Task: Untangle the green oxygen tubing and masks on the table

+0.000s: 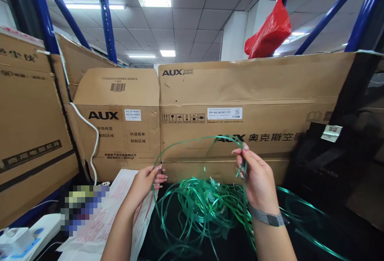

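Observation:
A tangled heap of thin green transparent tubing lies on a black surface in front of me. One strand rises from the heap in a wide loop between my hands. My left hand pinches the loop's left end just above the heap. My right hand, with a metal watch band on its wrist, grips the loop's right end along with a bundle of tubing and a small clear fitting, held above the heap.
Large brown AUX cardboard boxes wall off the back and left. A black bag stands at right. Printed paper sheets and a white power strip lie at left. A red plastic bag hangs above.

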`<state>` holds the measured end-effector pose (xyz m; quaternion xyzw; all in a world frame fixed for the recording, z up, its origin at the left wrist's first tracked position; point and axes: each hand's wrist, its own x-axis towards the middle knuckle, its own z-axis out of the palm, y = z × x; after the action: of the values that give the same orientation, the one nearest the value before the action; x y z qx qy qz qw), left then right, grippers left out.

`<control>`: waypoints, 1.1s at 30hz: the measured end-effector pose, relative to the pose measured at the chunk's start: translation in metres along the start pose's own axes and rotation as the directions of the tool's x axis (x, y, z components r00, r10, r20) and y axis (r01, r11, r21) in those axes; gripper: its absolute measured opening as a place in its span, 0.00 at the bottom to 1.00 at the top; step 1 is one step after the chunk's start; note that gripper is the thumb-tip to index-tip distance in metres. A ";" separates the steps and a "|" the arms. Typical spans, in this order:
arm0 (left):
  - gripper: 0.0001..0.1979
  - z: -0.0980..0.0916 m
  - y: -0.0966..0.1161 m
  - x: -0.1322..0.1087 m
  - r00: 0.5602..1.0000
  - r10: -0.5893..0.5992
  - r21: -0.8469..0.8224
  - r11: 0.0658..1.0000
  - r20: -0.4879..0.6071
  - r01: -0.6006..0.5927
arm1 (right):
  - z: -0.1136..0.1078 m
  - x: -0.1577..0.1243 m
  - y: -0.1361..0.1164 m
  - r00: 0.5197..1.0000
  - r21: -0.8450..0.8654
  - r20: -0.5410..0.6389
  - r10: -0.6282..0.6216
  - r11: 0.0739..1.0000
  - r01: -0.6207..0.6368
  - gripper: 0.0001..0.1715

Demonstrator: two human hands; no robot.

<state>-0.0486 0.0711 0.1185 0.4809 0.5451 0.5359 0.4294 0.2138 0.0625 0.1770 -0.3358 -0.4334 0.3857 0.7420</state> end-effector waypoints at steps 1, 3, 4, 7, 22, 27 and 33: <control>0.10 0.000 0.006 -0.003 0.999 0.016 -0.056 0.998 -0.032 -0.018 | 0.003 0.000 0.003 0.998 -0.096 0.063 0.000 0.995 0.006 0.18; 0.10 0.000 0.016 -0.009 0.995 0.060 -0.160 0.985 -0.085 -0.073 | 0.008 -0.001 0.011 0.974 -0.349 0.227 0.027 0.935 0.055 0.20; 0.10 0.001 0.021 -0.012 0.991 0.082 -0.206 0.973 -0.103 -0.102 | 0.011 0.000 0.016 0.947 -0.481 0.315 0.060 0.870 0.105 0.21; 0.12 0.002 0.029 -0.020 0.983 0.134 -0.311 0.936 -0.127 -0.168 | 0.015 0.000 0.034 0.845 -0.708 0.494 0.207 0.660 0.252 0.24; 0.12 0.019 0.051 -0.049 0.946 0.320 -0.686 0.700 0.054 -0.198 | 0.032 -0.030 0.033 0.637 -0.327 0.766 0.084 0.905 0.273 0.55; 0.10 0.036 0.056 -0.065 0.922 0.361 -0.699 0.696 0.138 -0.167 | 0.051 -0.052 0.044 0.562 -0.389 0.816 0.139 0.850 0.355 0.46; 0.12 0.045 0.054 -0.063 0.973 0.232 -0.857 0.506 0.024 -0.099 | 0.054 -0.058 0.049 0.477 -0.483 0.857 0.195 0.627 0.612 0.09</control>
<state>0.0100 0.0144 0.1666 0.2949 0.1350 0.7381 0.5917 0.1323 0.0441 0.1354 -0.3077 -0.8971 0.1771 0.2630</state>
